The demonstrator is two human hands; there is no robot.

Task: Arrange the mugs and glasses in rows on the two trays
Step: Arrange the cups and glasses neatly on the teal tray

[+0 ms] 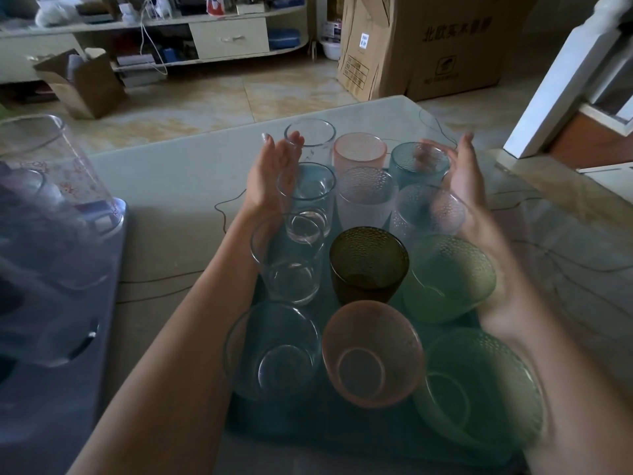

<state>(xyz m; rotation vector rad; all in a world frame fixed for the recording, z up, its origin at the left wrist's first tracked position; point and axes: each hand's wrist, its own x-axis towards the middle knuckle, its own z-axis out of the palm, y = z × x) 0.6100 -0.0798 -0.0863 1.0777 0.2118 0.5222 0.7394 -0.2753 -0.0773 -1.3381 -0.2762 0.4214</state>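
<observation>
Flanking twelve glasses (pixel 368 265) (four clear), two hands (pixel 270 173)

Pale table (pixel 178 186) bears teal tray (pixel 308 426) and blue tray (pixel 51 389)

Twelve upright glasses (pixel 369 265) in three rows on teal tray (pixel 291 426), mugs (pixel 51 186) on purple tray (pixel 44 423)

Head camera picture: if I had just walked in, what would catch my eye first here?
First, the block of glasses in three rows on the teal tray in the middle of the table, with a dark olive glass at its centre. Next, the two open hands flanking the far rows, the left hand beside the clear glasses and the right hand beside the textured ones. At the left edge sits a blurred purple tray with clear mugs.
</observation>
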